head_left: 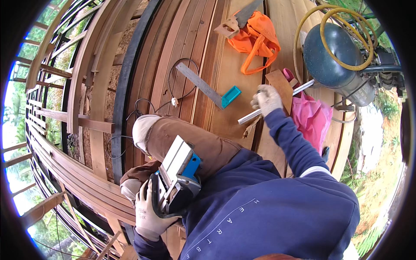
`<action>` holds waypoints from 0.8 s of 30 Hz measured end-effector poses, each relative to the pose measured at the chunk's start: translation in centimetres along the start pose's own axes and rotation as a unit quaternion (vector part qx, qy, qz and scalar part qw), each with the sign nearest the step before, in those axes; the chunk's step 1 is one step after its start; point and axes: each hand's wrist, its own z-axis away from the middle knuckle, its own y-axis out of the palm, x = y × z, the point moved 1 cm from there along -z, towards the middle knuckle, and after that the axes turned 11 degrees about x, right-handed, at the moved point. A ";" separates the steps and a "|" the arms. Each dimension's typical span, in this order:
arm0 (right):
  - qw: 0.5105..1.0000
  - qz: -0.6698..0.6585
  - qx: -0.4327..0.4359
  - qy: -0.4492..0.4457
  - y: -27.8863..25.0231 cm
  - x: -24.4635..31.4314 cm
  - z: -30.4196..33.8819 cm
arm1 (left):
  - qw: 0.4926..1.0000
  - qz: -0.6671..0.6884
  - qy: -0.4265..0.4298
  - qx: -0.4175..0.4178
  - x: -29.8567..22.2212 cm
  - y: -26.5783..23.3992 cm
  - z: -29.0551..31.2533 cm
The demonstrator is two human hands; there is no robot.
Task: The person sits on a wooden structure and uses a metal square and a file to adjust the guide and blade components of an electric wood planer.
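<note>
An electric planer (178, 161), blue and black with its flat metal sole turned up, rests on my lap. My gloved left hand (149, 212) is closed around its side, with the fingers against the black housing. My gloved right hand (267, 100) is out to the right, fingers curled, above a pale metal bar (250, 116). A small dark spot shows at its fingertips, but what it grips I cannot make out. Close to that hand lie a brown wooden piece (281, 89) and a pink plastic bag (308, 119). A try square (201, 84) with a teal handle lies ahead of my knee.
An orange bag (255, 37) lies on the boards with a handsaw (238, 21) on it. At the right stands a dark green compressor tank (331, 45) with a yellow hose (324, 43). A black cord with a white plug (174, 102) curls on the decking. Open joists (97, 123) are at the left.
</note>
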 end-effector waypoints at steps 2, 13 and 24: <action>0.990 0.127 -0.052 -0.044 -1.6 1.8 0.0 | 1.000 0.004 -0.002 -0.006 -0.6 -0.2 -0.4; 0.628 0.697 0.210 -0.276 12.5 4.8 -1.4 | 0.999 -0.040 0.030 -0.016 -2.7 -3.3 -4.6; 0.637 0.720 0.177 -0.212 7.7 0.0 0.4 | 0.990 -0.103 0.089 -0.025 -3.5 -5.4 -7.8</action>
